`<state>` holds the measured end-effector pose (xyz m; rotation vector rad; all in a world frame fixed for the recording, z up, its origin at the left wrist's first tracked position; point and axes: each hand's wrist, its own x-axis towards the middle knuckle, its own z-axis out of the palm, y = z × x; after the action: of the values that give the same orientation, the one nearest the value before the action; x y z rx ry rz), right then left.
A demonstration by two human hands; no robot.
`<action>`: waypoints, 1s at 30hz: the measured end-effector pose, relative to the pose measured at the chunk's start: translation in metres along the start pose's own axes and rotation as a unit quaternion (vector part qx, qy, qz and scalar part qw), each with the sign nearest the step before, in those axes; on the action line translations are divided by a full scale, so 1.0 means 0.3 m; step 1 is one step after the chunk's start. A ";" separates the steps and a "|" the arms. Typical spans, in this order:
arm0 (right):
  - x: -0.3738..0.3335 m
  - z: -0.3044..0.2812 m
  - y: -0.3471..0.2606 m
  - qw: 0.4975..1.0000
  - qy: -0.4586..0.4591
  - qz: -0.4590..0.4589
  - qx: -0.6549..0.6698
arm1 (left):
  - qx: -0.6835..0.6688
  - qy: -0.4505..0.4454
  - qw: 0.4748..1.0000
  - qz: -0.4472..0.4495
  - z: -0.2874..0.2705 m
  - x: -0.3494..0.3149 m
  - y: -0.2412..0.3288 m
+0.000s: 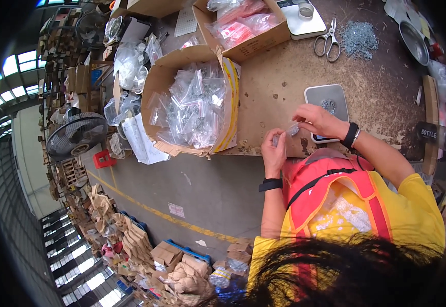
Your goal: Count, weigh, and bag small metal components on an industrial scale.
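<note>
Near the table's front edge, my left hand (274,151) pinches one side of a small clear plastic bag (293,131). My right hand (319,122) is closed at the bag's upper edge, fingers bent together. Something greyish shows inside the bag, too small to make out. Just beyond my right hand lies a digital scale (339,95) with a pale plate. On that plate is a small heap of grey metal pieces (329,105), perhaps screws. My right forearm and hand cover the scale's near side.
Left of my hands stands an open carton (231,97) full of filled clear bags. Behind it is a box (256,43) of red-and-clear packets. Scissors (328,43), a loose metal pile (359,40), another scale (305,23) and a metal bowl (414,43) lie farther back.
</note>
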<state>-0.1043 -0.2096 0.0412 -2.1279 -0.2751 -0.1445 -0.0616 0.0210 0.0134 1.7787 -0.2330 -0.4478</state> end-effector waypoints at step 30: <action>0.064 -0.155 -0.180 0.998 -0.013 -0.022 0.060 | 0.129 -0.022 0.976 0.175 0.034 -0.011 0.321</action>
<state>-0.0991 -0.2179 0.1144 -2.0073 -0.3383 -0.1234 -0.0614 -0.0113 0.1048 1.9302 -0.6488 -0.2097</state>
